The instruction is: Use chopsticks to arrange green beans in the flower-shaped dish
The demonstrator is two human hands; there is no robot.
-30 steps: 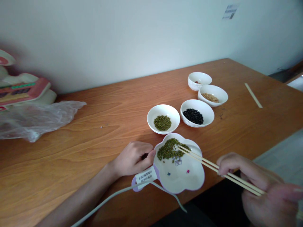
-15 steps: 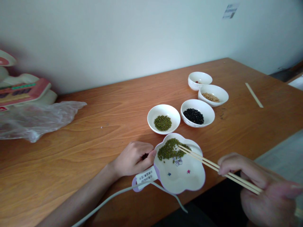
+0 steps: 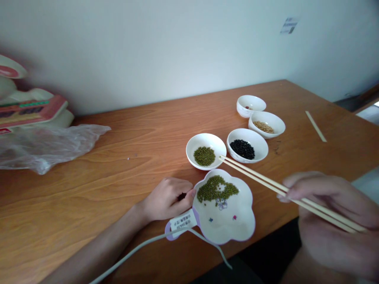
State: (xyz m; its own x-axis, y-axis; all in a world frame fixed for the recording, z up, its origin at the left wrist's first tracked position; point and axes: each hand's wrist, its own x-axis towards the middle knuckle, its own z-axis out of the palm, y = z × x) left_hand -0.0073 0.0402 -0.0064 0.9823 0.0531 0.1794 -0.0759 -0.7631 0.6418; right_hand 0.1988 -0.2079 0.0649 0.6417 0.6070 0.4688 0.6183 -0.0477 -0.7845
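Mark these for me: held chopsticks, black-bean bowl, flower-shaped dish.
Chopsticks [image 3: 254, 174]: head view, on the upper stick's shaft.
Black-bean bowl [image 3: 261, 147]: head view, on the bare inner wall, right of the beans.
Flower-shaped dish [image 3: 222, 228]: head view, on the bare floor near the handle.

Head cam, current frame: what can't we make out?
Head view:
Pale wooden chopsticks: tips too small to tell whether they hold anything.
Right hand: blurred, cut off by the right edge.
Left hand: thumb and forefinger hide the other fingers.
Farthest round white bowl: near wall hides part of the inside.
Red-and-cream toy: cut off by the left edge.
Pale wall label: print too small.
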